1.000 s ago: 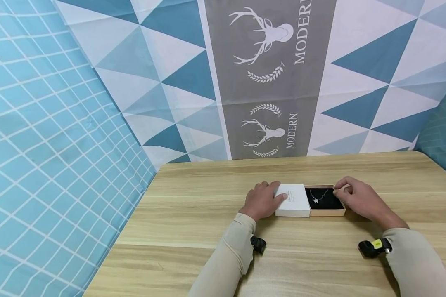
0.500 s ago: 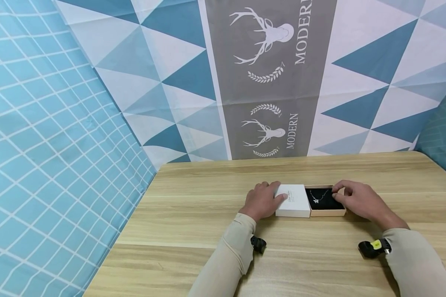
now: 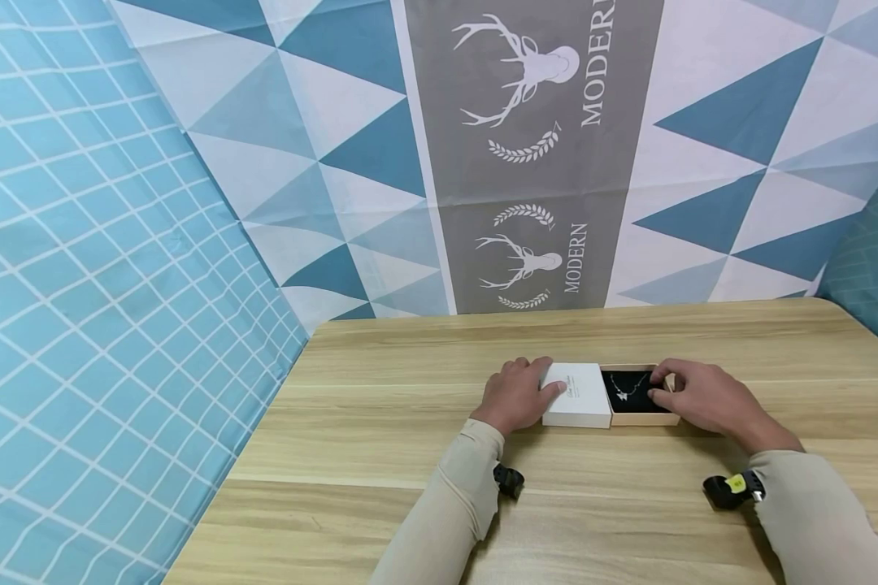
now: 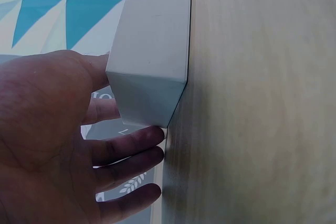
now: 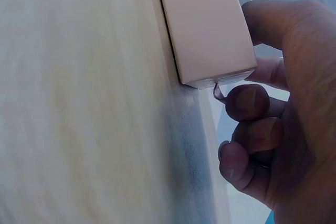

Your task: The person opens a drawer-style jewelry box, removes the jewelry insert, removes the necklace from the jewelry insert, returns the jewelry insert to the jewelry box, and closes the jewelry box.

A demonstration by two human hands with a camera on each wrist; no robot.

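Observation:
A white sliding sleeve (image 3: 575, 396) lies on the table, with a pink-edged tray (image 3: 640, 419) drawn out to its right. Inside the tray a silver necklace with a small pendant (image 3: 622, 396) rests on a black insert (image 3: 635, 404). My left hand (image 3: 515, 396) grips the sleeve's left end, thumb on top; the left wrist view shows that hand (image 4: 58, 140) beside the white sleeve (image 4: 149, 30). Bent over the insert's right end, my right hand (image 3: 710, 400) has thumb and forefinger on it. Below the pink tray (image 5: 210, 30), a ribbon tab (image 5: 218, 93) touches a curled finger of the right hand (image 5: 294, 108).
The wooden table (image 3: 336, 455) carries the box near its back edge. Behind hangs a patterned cloth (image 3: 366, 146) with deer heads and triangles; a blue checked cloth (image 3: 102, 284) borders the left side. A dark teal cloth (image 3: 871, 260) is at the far right.
My right thumb and forefinger have shifted a little left over the black insert, and a pale patch now shows between them. The left hand and the sleeve have stayed in place.

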